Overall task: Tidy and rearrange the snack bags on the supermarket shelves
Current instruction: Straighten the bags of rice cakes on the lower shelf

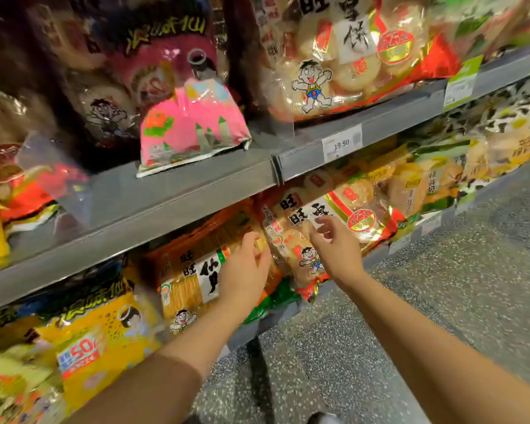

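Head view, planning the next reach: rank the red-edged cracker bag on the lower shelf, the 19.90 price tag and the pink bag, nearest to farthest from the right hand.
1. Red-edged cracker bag: lower shelf, just beyond the right hand.
2. 19.90 price tag: on the shelf rail above the hand.
3. Pink bag: upper shelf, up and to the left.

Price tag (341, 145) on shelf edge: "19.90". Orange cracker bag (193, 270): 旺旺仙贝. Red-trimmed cracker bag (328, 206) below the tag: 旺旺. Upper cracker bag (349, 65): 旺, 雪饼. Yellow bag (104, 338): 浪味仙, "50". Dark pink bag (162, 47): 浪味仙. Other print blurred.
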The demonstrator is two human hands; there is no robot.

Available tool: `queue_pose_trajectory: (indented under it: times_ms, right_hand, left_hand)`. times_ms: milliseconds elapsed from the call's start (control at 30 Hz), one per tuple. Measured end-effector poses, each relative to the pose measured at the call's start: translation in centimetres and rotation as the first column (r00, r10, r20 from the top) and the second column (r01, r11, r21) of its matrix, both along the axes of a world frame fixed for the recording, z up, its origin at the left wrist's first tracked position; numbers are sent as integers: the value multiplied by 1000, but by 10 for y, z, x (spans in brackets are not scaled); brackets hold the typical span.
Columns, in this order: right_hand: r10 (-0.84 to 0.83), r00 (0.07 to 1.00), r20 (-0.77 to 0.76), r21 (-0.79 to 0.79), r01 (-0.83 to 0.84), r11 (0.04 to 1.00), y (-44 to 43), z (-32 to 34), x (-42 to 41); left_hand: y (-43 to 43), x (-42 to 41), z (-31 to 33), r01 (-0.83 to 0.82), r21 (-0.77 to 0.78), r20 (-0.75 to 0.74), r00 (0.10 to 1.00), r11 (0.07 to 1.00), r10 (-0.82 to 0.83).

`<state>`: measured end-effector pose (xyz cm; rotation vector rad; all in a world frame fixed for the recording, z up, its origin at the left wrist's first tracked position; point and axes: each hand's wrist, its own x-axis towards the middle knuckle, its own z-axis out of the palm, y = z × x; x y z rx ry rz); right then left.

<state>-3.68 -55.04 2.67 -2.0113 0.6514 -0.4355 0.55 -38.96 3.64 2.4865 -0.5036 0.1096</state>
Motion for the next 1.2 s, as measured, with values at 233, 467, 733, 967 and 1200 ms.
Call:
queue_pose_trajectory:
  times_ms: [233,467,733,967,1200]
  right_hand:
    - [-387,883,-267,154,435,887,-48,-90,15]
    - [-472,813,-341,225,558,799,-65,-105,37]
    - [-383,897,-219,337,438,833,-70,-121,25]
    - [-510,782,-358,420,623,660,-66,-107,20]
    - [-363,894,-262,765,422,488,-58,-117,18]
  left_hand:
    - [-35,18,-84,161,233,-264,960,959,-96]
    - [-37,49,-109,259,677,-227,964,689,-140]
    - [-54,72,-109,372,702,-421,905,608,-68]
    - [-51,47,-78,290,540,-370,925,790,-87]
    - [-55,31,-73,283,438,-381,918,854,-109]
